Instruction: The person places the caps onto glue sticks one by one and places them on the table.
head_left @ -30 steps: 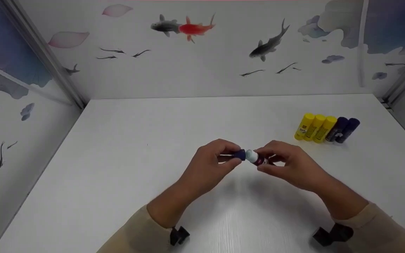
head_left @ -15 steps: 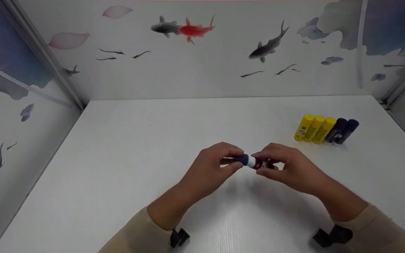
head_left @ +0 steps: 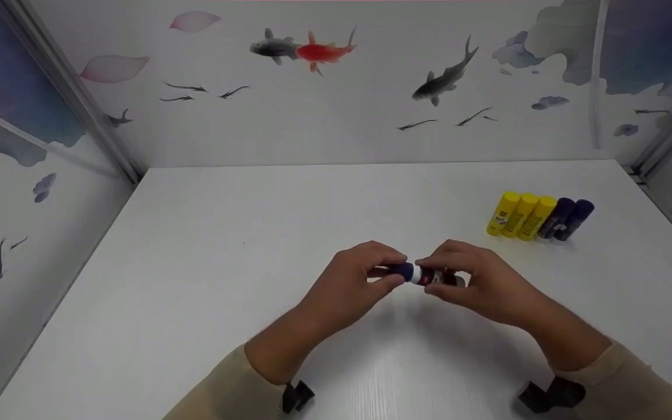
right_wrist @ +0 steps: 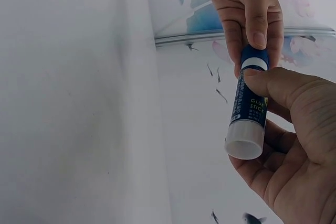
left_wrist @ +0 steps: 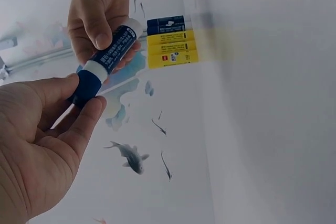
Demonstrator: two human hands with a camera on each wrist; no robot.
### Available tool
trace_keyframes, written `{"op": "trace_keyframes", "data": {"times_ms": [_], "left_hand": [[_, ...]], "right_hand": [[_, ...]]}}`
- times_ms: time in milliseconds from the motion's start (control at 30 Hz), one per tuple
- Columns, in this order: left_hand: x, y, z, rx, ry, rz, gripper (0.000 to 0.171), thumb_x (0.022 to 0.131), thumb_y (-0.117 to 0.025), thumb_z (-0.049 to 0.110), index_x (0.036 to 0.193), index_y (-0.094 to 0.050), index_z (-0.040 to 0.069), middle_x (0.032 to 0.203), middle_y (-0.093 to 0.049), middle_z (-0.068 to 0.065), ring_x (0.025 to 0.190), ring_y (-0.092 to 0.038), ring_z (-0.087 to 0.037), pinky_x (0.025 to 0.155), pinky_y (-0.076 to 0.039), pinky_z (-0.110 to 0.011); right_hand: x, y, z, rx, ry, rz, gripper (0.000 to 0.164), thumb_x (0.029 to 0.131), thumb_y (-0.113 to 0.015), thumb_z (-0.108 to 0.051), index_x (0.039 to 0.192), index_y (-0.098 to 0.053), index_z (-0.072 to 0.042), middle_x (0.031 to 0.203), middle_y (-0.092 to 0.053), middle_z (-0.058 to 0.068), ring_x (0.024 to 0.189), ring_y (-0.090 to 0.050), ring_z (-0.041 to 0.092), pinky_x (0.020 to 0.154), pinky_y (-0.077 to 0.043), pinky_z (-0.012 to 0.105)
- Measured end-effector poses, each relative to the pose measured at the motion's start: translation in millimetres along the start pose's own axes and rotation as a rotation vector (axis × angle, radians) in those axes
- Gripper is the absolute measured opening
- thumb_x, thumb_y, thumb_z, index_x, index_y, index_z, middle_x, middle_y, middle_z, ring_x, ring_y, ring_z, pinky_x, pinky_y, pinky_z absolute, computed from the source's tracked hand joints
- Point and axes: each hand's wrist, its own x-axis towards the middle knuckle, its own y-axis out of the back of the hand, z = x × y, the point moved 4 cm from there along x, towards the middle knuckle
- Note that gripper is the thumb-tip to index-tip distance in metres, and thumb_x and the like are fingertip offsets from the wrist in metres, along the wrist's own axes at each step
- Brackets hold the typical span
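A dark blue glue stick (right_wrist: 249, 98) is held between both hands above the white table. My left hand (head_left: 345, 286) pinches its blue cap (left_wrist: 87, 86) between thumb and fingers. My right hand (head_left: 482, 283) grips the labelled body, thumb on one side and fingers on the other. A white collar (left_wrist: 96, 70) shows between cap and body, with the cap up against it. The white base end points toward the camera in the right wrist view, where the words "GLUE STICK" can be read on the label.
On the table (head_left: 196, 245), at the back right, three yellow glue sticks (head_left: 521, 216) stand in a row beside two dark blue glue sticks (head_left: 565, 219). Walls with painted fish (head_left: 325, 52) enclose the table at the back and sides.
The cap and the glue stick were apart a second ago; the cap now sits on the white end, in line with the body. Both hands have moved slightly lower in the head view.
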Motion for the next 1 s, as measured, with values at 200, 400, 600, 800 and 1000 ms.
{"op": "trace_keyframes", "data": {"times_ms": [200, 400, 600, 800, 1000], "left_hand": [[0.1, -1.0, 0.3, 0.032, 0.009, -0.014, 0.028, 0.098, -0.072, 0.011, 0.126, -0.073, 0.011, 0.121, -0.070, 0.002, 0.109, -0.068, -0.003, 0.097, -0.056, -0.018], [-0.9, -1.0, 1.9, 0.003, 0.011, -0.010, 0.026, 0.098, -0.072, 0.009, 0.124, -0.073, 0.011, 0.120, -0.070, 0.002, 0.109, -0.068, -0.004, 0.096, -0.057, -0.018], [-1.5, -2.0, 2.5, -0.010, 0.021, -0.009, 0.025, 0.097, -0.072, 0.009, 0.122, -0.074, 0.012, 0.118, -0.070, 0.003, 0.108, -0.068, -0.003, 0.095, -0.057, -0.018], [-1.5, -2.6, 2.0, -0.017, 0.017, -0.004, 0.023, 0.098, -0.072, 0.010, 0.121, -0.074, 0.011, 0.118, -0.070, 0.002, 0.108, -0.068, -0.004, 0.096, -0.057, -0.019], [-1.8, -3.2, 4.4, -0.012, 0.015, -0.003, 0.023, 0.098, -0.072, 0.009, 0.121, -0.074, 0.011, 0.117, -0.070, 0.001, 0.107, -0.069, -0.004, 0.095, -0.057, -0.019]], "right_hand": [[-0.6, 0.1, -1.6, -0.001, 0.010, 0.001, 0.035, 0.093, -0.079, -0.017, 0.125, -0.074, -0.032, 0.105, -0.065, -0.010, 0.082, -0.058, 0.010, 0.066, -0.054, 0.022], [-1.1, 0.0, -2.8, -0.007, 0.018, 0.012, 0.035, 0.093, -0.080, -0.016, 0.123, -0.074, -0.032, 0.105, -0.065, -0.010, 0.081, -0.058, 0.010, 0.066, -0.054, 0.022], [-0.9, 0.0, -5.6, -0.012, 0.002, 0.023, 0.031, 0.093, -0.080, -0.019, 0.119, -0.074, -0.033, 0.104, -0.065, -0.011, 0.083, -0.058, 0.010, 0.066, -0.053, 0.022], [-1.1, 0.8, -8.3, 0.006, 0.028, 0.044, 0.027, 0.092, -0.081, -0.018, 0.116, -0.075, -0.031, 0.103, -0.065, -0.010, 0.083, -0.058, 0.011, 0.066, -0.052, 0.022], [-2.4, 2.0, -9.3, 0.006, 0.044, 0.047, 0.027, 0.092, -0.080, -0.018, 0.116, -0.076, -0.031, 0.104, -0.065, -0.010, 0.081, -0.058, 0.010, 0.066, -0.052, 0.022]]}}
